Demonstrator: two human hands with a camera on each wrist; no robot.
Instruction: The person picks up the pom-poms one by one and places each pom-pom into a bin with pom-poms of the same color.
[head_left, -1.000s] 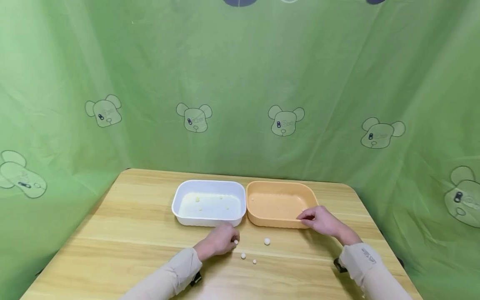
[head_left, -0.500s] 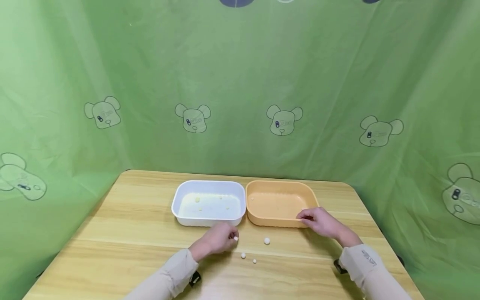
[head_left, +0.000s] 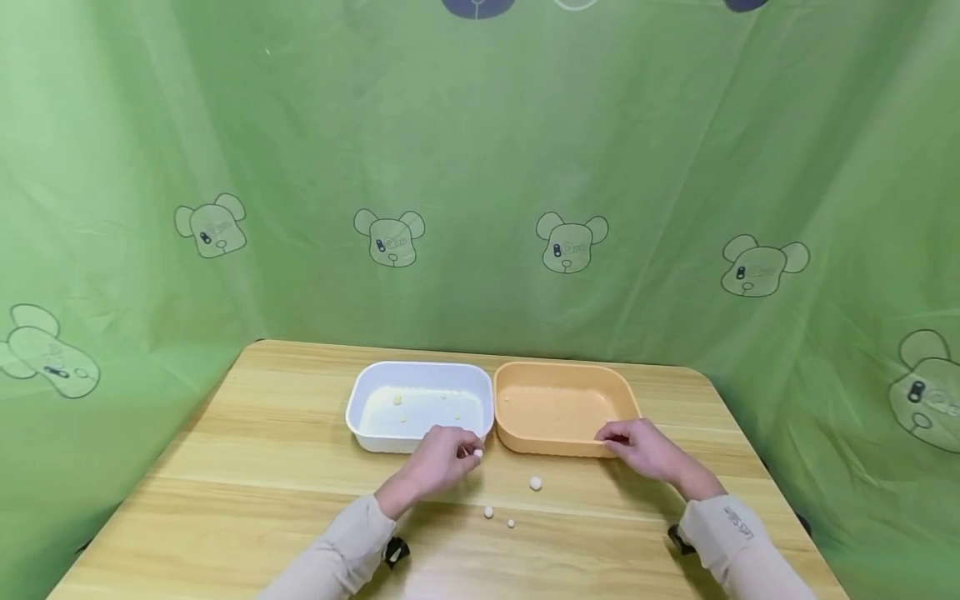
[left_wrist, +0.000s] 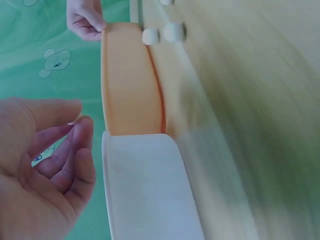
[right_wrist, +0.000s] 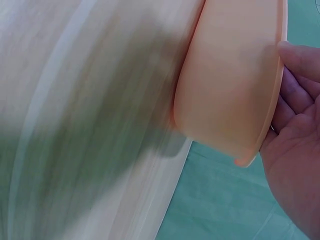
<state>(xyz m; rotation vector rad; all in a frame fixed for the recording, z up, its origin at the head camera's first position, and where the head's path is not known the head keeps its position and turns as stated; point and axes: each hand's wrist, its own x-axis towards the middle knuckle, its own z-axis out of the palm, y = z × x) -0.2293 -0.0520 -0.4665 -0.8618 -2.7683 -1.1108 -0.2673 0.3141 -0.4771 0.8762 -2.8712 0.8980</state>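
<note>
Since half a second ago your left grip [head_left: 438,461] has been moving up and forward, and it is now showing at the near right corner of the white tray [head_left: 390,443]. You are pinching a small white ball [head_left: 478,453] between thumb and fingertip, and the left wrist view is showing it raised clear of the bench [head_left: 262,467], with a gap between your fingers and the white tray. Your right grip [head_left: 643,448] is staying where it was, grasping the rim of the orange tray [head_left: 562,448] at its near right corner. Both trays are standing side by side toward the bench's far edge and are keeping their places. Three loose balls are also lying unchanged: the largest ball [head_left: 536,483] is resting just in front of the orange tray's near edge, while the middle-sized ball [head_left: 489,512] and the smallest ball [head_left: 511,523] are sitting close together, nearer the bench's near edge. Yellowish bits [head_left: 397,399] are still lying scattered inside the white tray, and one pale speck [head_left: 507,398] is still showing toward the orange tray's left end.
</note>
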